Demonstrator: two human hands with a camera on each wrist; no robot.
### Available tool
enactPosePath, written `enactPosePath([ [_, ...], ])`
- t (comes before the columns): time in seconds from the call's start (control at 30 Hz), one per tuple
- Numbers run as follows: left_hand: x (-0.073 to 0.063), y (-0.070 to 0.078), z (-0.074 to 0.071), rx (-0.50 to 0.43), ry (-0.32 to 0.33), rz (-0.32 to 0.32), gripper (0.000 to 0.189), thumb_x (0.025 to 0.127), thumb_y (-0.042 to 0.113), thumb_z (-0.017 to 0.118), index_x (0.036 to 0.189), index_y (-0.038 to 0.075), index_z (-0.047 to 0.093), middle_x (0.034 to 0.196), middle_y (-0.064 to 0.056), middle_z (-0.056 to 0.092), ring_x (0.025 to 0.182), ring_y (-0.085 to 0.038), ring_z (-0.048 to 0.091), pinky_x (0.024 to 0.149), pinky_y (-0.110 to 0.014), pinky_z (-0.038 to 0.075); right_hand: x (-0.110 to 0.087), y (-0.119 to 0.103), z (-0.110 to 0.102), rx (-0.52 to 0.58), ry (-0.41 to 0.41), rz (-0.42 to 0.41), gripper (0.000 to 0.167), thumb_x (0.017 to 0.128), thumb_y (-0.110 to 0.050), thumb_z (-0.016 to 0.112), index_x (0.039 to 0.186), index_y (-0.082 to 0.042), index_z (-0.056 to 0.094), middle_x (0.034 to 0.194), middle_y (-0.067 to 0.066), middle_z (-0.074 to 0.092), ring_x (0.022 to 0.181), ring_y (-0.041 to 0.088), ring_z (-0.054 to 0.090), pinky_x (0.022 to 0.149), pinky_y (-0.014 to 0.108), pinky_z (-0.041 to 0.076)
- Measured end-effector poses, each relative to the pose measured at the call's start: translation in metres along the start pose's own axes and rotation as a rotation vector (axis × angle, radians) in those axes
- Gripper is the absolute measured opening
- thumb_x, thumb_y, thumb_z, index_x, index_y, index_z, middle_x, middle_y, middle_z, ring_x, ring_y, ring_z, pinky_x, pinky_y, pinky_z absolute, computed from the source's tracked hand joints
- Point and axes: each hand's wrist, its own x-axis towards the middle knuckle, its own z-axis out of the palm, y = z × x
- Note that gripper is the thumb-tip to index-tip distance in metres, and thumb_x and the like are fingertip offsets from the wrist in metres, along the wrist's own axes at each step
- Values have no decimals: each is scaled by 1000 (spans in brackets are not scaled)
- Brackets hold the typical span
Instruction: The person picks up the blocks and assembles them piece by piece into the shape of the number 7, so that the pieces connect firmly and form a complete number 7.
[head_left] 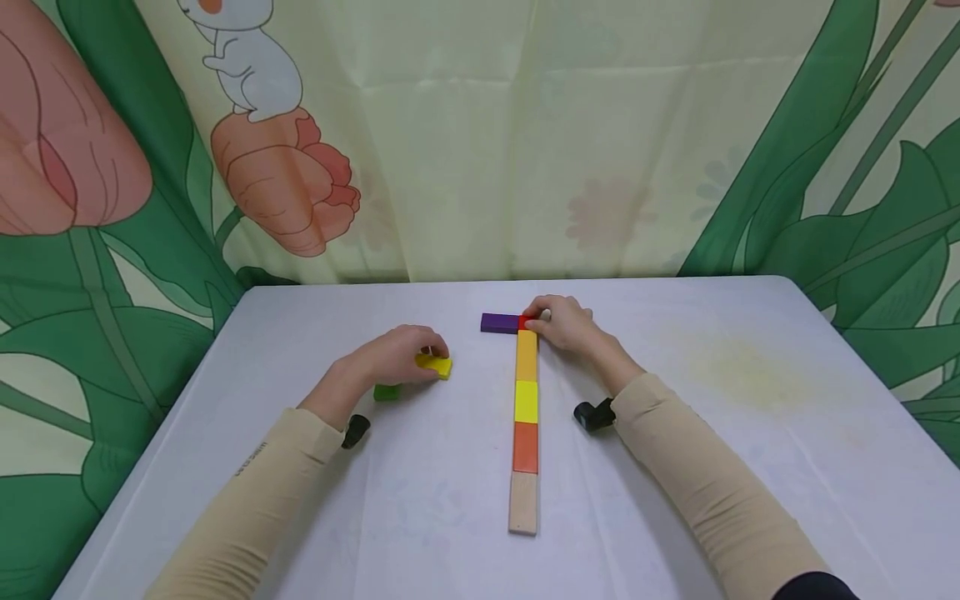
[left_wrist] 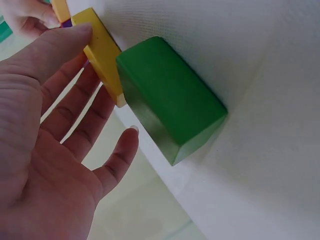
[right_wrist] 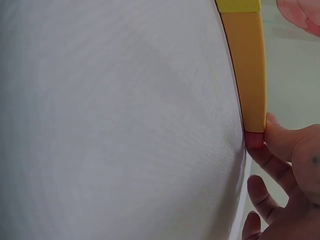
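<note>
My left hand (head_left: 401, 357) pinches a yellow block (head_left: 437, 365) between thumb and fingers, low over the left half of the table. Beside it stands a green block (left_wrist: 167, 92), partly behind the hand in the head view. At the far end of a straight row, my right hand (head_left: 567, 323) grips a small red block (right_wrist: 254, 140) with thumb and forefinger. A purple block (head_left: 498, 322) lies crosswise to the left of the red one. Toward me the row continues with an orange block (head_left: 527, 357), a yellow one, a red-orange one (head_left: 526, 447) and a plain wooden block (head_left: 522, 503).
A white cloth (head_left: 442, 492) covers the table. Its far edge runs just beyond the purple block and my right hand. Behind hangs a printed curtain (head_left: 480, 167) with flowers, leaves and a rabbit. Black wrist cameras (head_left: 594, 414) sit under both sleeves.
</note>
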Motion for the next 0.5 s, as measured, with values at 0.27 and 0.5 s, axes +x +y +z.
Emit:
enactPosePath([
  [0.27, 12, -5, -1, -6, 30, -52, 27, 91, 9, 75, 117, 5, 71, 113, -5, 67, 103, -22, 58, 97, -36, 48, -1, -1, -1, 4, 3, 11, 21, 101, -20, 63, 119, -11, 71, 117, 6, 67, 120, 35, 47, 107, 67, 21],
  [0.5, 33, -10, -5, 12, 43, -72, 28, 92, 8, 74, 120, 4, 71, 116, -8, 67, 106, -25, 58, 99, -36, 47, 0, -1, 0, 0, -4, 17, 23, 101, -20, 62, 121, -11, 70, 119, 7, 66, 121, 35, 47, 106, 65, 23],
])
